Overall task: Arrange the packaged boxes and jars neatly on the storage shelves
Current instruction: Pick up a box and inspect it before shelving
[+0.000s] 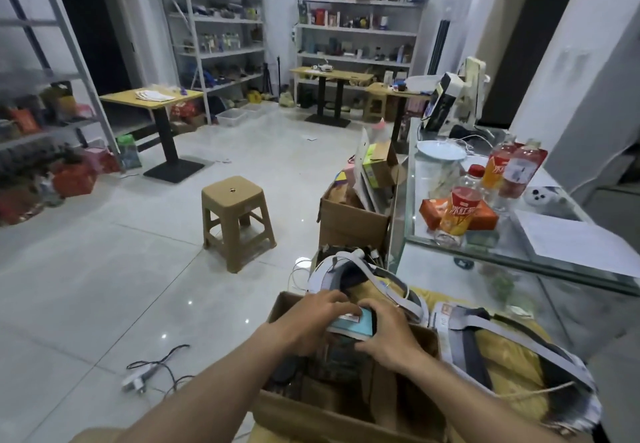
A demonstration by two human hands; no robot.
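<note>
The fingers [341, 306] of the left hand [311, 319] curl over the left edge of a teal box [358, 325]. The right hand [389, 337] wraps its other end, fingers bent down around it. Both hands grip this one box and nothing else. The teal box sits at the mouth of an open cardboard carton [277, 309], on top of darker packed goods, and by my reading it is not yet lifted clear.

To do the lift well, I would press evenly from both ends and raise the box straight up, keeping its broad face level. That way it clears the carton flaps and the grey-strapped yellow bundle [391, 285] just beyond. Once it is free, one palm could slide underneath for the carry.

The broad teal face points up, with a pale label toward the left hand. The long axis seems to run from one hand to the other, across the carton. The hands cover both ends, so I cannot be sure.

Further out, a tan stool [235, 217] stands on the tiled floor [104, 287]. A glass tabletop [502, 255] with bottles [460, 214] lies to the right. The storage shelves [356, 30] line the far wall, well apart from the carton, so a secure hold matters for the walk.
</note>
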